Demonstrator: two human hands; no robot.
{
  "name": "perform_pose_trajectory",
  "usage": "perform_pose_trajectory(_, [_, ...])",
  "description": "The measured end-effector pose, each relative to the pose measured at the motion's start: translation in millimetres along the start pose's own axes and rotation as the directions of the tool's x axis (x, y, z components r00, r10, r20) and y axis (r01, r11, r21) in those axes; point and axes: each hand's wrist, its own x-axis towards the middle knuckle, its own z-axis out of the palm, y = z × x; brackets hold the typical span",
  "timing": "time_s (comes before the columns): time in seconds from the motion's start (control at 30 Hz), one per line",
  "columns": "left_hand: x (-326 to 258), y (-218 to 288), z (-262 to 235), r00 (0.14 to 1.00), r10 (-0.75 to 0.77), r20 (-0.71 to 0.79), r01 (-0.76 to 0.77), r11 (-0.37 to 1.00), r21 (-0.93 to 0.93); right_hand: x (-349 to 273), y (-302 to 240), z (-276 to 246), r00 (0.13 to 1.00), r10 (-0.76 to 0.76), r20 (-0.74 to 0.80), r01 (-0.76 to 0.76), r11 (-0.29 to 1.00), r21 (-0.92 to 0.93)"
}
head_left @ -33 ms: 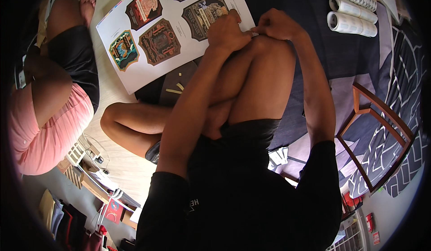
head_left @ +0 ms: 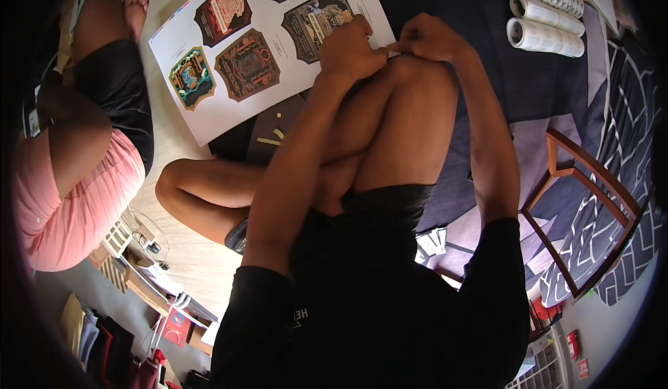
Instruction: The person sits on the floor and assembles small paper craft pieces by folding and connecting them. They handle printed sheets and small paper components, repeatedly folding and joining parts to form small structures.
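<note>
A large white printed sheet [head_left: 203,126] with several ornate, dark-framed label designs lies at the upper middle. My left hand [head_left: 351,48] rests over its lower right part, fingers curled in. Just to the right, beyond the sheet's near right corner, my right hand [head_left: 433,37] is closed in a pinch above my raised knee. The fingertips of both hands come close together there. Whatever they grip is too small or hidden to make out. Several pale yellow strips [head_left: 267,140] lie on a dark surface beside my left forearm.
Another person in a pink shirt [head_left: 90,187] sits at the left. Rolled printed sheets [head_left: 546,37] lie at the upper right. A brown wooden frame [head_left: 612,187] and patterned dark fabric [head_left: 637,124] are at the right. Shelving and boxes [head_left: 146,291] stand at lower left.
My left hand has shifted very slightly to the left. Everything else looks the same.
</note>
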Motion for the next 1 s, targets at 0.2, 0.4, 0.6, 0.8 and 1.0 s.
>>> perform_pose_trajectory(0.2, [2.4,-16.3,-6.5,1.000,-0.013,0.021,0.017,0.970,-0.242,13.5,-0.5,2.7,0.999,0.036,0.028,-0.034,0.997,-0.067])
perform_pose_trajectory(0.4, [2.6,-38.5,2.5,0.995,0.075,-0.072,-0.100,0.873,-0.477,22.8,-17.8,13.3,0.988,0.112,-0.106,-0.140,0.942,-0.305])
perform_pose_trajectory(0.6, [-60.5,-66.5,-39.9,0.986,0.034,0.163,0.130,0.449,-0.884,-16.1,-25.8,-18.2,0.918,0.177,-0.355,-0.140,0.982,0.127])
perform_pose_trajectory(0.8, [-127.2,-103.0,-76.8,0.981,0.093,0.169,0.144,0.234,-0.961,-42.0,-103.7,43.9,0.863,-0.363,-0.350,0.484,0.793,0.370])
perform_pose_trajectory(1.0, [-172.5,-131.3,-96.0,0.993,0.014,0.116,0.110,0.222,-0.969,-57.7,-186.9,94.8,0.808,-0.513,-0.291,0.587,0.748,0.310])
